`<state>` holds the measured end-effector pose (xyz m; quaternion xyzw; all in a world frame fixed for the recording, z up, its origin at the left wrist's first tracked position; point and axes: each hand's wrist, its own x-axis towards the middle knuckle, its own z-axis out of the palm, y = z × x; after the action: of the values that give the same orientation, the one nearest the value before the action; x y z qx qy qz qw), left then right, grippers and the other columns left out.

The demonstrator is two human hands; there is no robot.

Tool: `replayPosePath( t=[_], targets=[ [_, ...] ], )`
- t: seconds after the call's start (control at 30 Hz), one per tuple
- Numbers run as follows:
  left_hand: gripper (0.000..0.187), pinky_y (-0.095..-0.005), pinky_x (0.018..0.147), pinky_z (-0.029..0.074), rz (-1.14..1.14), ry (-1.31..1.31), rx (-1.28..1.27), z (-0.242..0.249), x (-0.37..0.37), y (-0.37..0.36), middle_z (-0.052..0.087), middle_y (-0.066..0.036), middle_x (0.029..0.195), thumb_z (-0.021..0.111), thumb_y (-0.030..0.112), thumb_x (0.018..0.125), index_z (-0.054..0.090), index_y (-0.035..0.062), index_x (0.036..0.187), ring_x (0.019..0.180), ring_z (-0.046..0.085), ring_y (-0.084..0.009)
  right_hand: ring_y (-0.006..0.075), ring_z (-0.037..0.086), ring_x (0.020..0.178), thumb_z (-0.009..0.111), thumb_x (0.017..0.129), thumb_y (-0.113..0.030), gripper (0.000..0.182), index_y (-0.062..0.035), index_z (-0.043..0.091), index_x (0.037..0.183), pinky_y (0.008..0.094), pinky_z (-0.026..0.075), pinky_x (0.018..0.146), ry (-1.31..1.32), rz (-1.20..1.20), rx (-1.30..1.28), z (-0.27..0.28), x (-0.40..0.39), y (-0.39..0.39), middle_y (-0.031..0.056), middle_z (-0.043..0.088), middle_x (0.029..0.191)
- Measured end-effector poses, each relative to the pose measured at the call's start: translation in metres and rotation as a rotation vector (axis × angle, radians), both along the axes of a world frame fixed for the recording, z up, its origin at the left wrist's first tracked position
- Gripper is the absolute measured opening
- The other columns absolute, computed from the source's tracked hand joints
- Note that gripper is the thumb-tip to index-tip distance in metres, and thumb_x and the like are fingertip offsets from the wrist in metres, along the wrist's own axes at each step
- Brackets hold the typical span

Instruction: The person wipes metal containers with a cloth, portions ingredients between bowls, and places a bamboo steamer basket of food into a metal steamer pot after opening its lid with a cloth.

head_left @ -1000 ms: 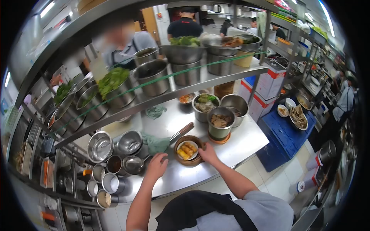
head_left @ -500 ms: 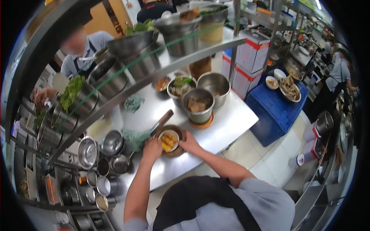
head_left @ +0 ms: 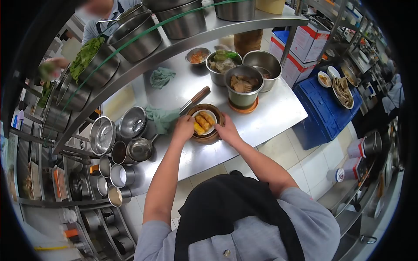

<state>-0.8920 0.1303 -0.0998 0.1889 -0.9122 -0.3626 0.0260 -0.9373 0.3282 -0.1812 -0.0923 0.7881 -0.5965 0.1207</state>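
A round brown bamboo steamer (head_left: 206, 138) rests on the steel worktop near its front edge. Inside it sits a small white dish (head_left: 213, 127) with several golden-yellow rolls (head_left: 203, 122) on it. My left hand (head_left: 184, 128) closes on the steamer's left side, fingertips close to the dish. On the opposite side my right hand (head_left: 228, 130) grips the rim, its thumb at the dish's edge. Just behind lies a wooden-handled tool (head_left: 200, 94) with a metal blade, partly hidden by the steamer and a green cloth (head_left: 163, 118).
Steel pots, one with brown pieces (head_left: 244, 83), stand behind to the right. Metal bowls (head_left: 102, 135) and small pots crowd the left. An overhead shelf (head_left: 183, 47) crosses the back. A blue bin (head_left: 317, 115) stands at right. Another person (head_left: 93, 28) is beyond the shelf.
The view has tilted down, so the worktop appears shifted right and upward. Both hands remain at the steamer, and the rolls still lie in the dish.
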Motion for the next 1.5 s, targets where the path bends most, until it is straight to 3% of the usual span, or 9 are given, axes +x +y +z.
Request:
replayPosePath(
  t=[0.2, 0.27, 0.3, 0.37, 0.63, 0.83, 1.0, 1.27, 1.5],
  targets=[
    [0.034, -0.0375, 0.093, 0.048, -0.001, 0.067, 0.087, 0.003, -0.002, -0.016, 0.067, -0.019, 0.113, 0.054, 0.021, 0.093, 0.065, -0.0017, 0.115, 0.106, 0.064, -0.0306, 0.017, 0.062, 0.067, 0.062, 0.089, -0.019, 0.072, -0.0013, 0.026, 0.149, 0.029, 0.051, 0.052, 0.014, 0.04, -0.031, 0.009, 0.001, 0.004, 0.0169, 0.064, 0.103],
    [0.033, -0.0394, 0.086, 0.051, 0.049, 0.067, 0.002, 0.01, -0.004, -0.018, 0.069, -0.018, 0.106, 0.055, 0.019, 0.091, 0.064, -0.0012, 0.116, 0.096, 0.067, -0.0288, 0.0262, 0.067, 0.086, 0.066, 0.087, -0.021, 0.07, -0.0002, 0.033, 0.145, 0.0345, 0.056, 0.069, -0.228, 0.046, -0.148, 0.048, 0.013, 0.012, 0.0205, 0.061, 0.12],
    [0.033, -0.0394, 0.086, 0.051, 0.086, 0.078, -0.006, 0.003, -0.009, -0.025, 0.069, -0.018, 0.106, 0.055, 0.019, 0.091, 0.064, -0.0012, 0.116, 0.096, 0.067, -0.0288, 0.0166, 0.062, 0.07, 0.065, 0.089, -0.022, 0.07, -0.0016, 0.031, 0.147, 0.0283, 0.051, 0.052, -0.231, 0.058, -0.208, 0.047, 0.015, 0.013, 0.0174, 0.061, 0.113],
    [0.031, -0.0427, 0.079, 0.052, -0.156, -0.103, -0.019, -0.02, -0.022, -0.045, 0.07, -0.018, 0.098, 0.055, 0.019, 0.09, 0.065, -0.0019, 0.11, 0.087, 0.068, -0.0303, 0.0154, 0.059, 0.065, 0.061, 0.094, -0.022, 0.069, -0.0041, 0.026, 0.15, 0.0271, 0.051, 0.051, -0.29, 0.099, -0.249, 0.049, 0.018, 0.017, 0.0118, 0.061, 0.093],
    [0.032, -0.0456, 0.084, 0.052, -0.134, -0.162, -0.15, 0.013, 0.019, -0.03, 0.068, -0.024, 0.1, 0.055, 0.024, 0.086, 0.068, -0.0017, 0.101, 0.092, 0.066, -0.0387, 0.0145, 0.057, 0.062, 0.057, 0.096, -0.018, 0.056, -0.005, 0.033, 0.146, 0.0306, 0.054, 0.058, -0.441, 0.197, -0.301, 0.042, 0.018, 0.052, 0.0081, 0.056, 0.088],
    [0.031, -0.0484, 0.087, 0.05, 0.17, -0.125, -0.058, 0.039, 0.154, -0.029, 0.067, -0.026, 0.096, 0.056, 0.024, 0.083, 0.067, -0.0036, 0.091, 0.096, 0.064, -0.0417, 0.0145, 0.057, 0.06, 0.055, 0.096, -0.015, 0.037, 0.0004, 0.05, 0.129, 0.0285, 0.051, 0.059, -0.442, 0.367, -0.093, 0.043, 0.031, 0.072, 0.0064, 0.058, 0.076],
    [0.031, -0.048, 0.074, 0.051, 0.481, -0.006, -0.046, 0.057, 0.305, -0.039, 0.065, -0.028, 0.082, 0.054, 0.022, 0.081, 0.065, -0.0058, 0.085, 0.079, 0.064, -0.0439, 0.0147, 0.059, 0.061, 0.054, 0.095, -0.012, 0.028, 0.002, 0.057, 0.119, 0.0268, 0.05, 0.057, -0.345, 0.49, -0.002, 0.051, 0.078, 0.035, 0.0096, 0.062, 0.089],
    [0.028, -0.0492, 0.071, 0.049, 0.889, -0.115, -0.092, 0.083, 0.558, -0.035, 0.063, -0.028, 0.078, 0.054, 0.02, 0.081, 0.062, -0.0064, 0.084, 0.077, 0.063, -0.0439, 0.011, 0.061, 0.062, 0.059, 0.095, -0.021, 0.022, -0.0015, 0.062, 0.086, 0.0261, 0.048, 0.057, -0.164, 1.016, 0.135, 0.066, 0.253, -0.091, 0.0005, 0.058, 0.069],
    [0.029, -0.0508, 0.08, 0.05, 1.296, -0.137, -0.036, 0.06, 0.734, -0.027, 0.065, -0.03, 0.085, 0.054, 0.02, 0.081, 0.064, -0.0065, 0.086, 0.084, 0.064, -0.046, 0.0113, 0.06, 0.058, 0.061, 0.093, -0.023, 0.024, -0.0011, 0.062, 0.082, 0.0289, 0.048, 0.054, 0.024, 1.399, 0.239, 0.053, 0.392, -0.197, 0.0018, 0.058, 0.066]
  ],
)
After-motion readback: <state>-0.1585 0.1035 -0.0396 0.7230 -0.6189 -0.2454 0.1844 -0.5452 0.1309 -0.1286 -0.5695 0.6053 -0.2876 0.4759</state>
